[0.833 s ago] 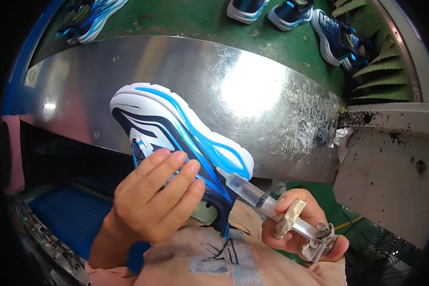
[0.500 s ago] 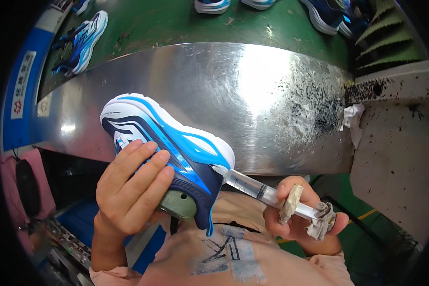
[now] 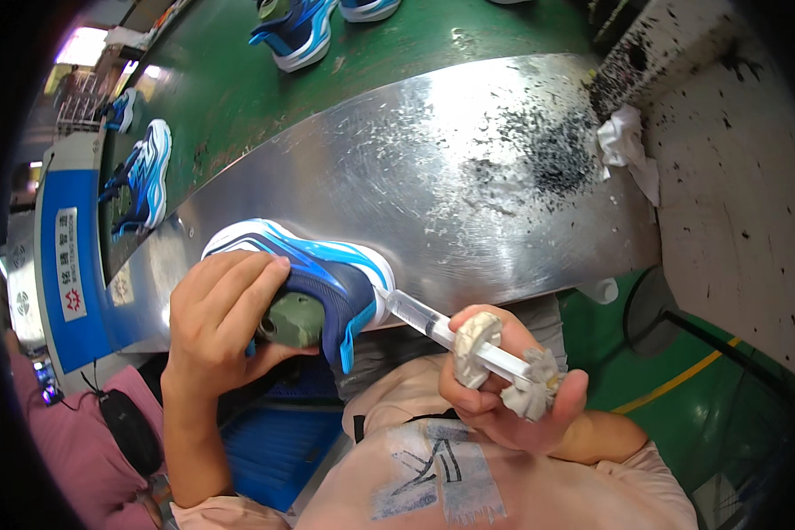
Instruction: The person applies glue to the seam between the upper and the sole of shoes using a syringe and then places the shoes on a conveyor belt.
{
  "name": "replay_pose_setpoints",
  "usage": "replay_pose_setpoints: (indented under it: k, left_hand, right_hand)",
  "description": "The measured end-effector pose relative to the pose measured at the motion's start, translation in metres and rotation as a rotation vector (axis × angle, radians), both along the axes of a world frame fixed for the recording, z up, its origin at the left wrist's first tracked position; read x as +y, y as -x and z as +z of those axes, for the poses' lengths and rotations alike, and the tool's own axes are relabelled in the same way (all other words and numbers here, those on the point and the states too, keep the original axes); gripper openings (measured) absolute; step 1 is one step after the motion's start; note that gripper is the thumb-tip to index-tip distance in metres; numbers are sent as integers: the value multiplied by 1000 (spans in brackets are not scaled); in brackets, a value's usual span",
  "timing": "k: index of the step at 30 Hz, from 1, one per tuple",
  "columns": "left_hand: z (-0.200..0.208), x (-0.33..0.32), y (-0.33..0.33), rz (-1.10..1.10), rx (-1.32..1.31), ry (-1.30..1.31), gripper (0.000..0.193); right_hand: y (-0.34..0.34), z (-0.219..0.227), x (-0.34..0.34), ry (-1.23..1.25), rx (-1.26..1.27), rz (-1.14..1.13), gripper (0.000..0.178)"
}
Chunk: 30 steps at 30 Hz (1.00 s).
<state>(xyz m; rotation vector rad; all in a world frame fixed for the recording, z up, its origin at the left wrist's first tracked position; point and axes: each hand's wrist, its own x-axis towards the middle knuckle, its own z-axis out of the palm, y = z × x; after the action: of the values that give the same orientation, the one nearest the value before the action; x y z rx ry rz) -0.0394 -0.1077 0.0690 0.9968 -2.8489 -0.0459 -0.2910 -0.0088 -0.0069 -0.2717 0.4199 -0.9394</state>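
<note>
A blue and white running shoe [image 3: 327,267] with a green shoe last [image 3: 293,319] inside is held at the near edge of the metal table. My left hand [image 3: 216,322] is closed round the toe half of the shoe, fingers over its upper and thumb under the last. In my right hand [image 3: 503,389] is a clear plastic syringe [image 3: 421,316], gripped at its flange and plunger end. Off-white wrapping covers the flange, and crumpled grey material covers the plunger end. The syringe's tip meets the shoe's heel, near the line between upper and sole.
The shiny metal table [image 3: 327,177] carries black specks at its right. Beyond it, a green conveyor belt [image 3: 230,115] holds several similar shoes, one of them a shoe [image 3: 143,177] at left. Crumpled white paper [image 3: 625,146] hangs by the stained panel [image 3: 724,203]. A person in pink [image 3: 88,442] is at lower left.
The shoe has been tilted so more of the last's top and heel shows. My right hand and syringe have shifted left, the tip staying at the heel. The view has turned left.
</note>
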Motion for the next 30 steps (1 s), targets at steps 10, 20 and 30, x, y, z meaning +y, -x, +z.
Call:
replay_pose_setpoints:
  k: [10, 20, 30]
  left_hand:
    - [1, 22, 44, 321, -73, -56, 51]
    - [5, 23, 82, 718, -7, -119, 34]
    - [2, 10, 66, 760, 85, -176, 35]
  right_hand:
    - [2, 9, 5, -16, 37, -188, 112]
    - [-16, 24, 19, 127, 34, -228, 106]
    - [-42, 18, 45, 384, 292, -205, 99]
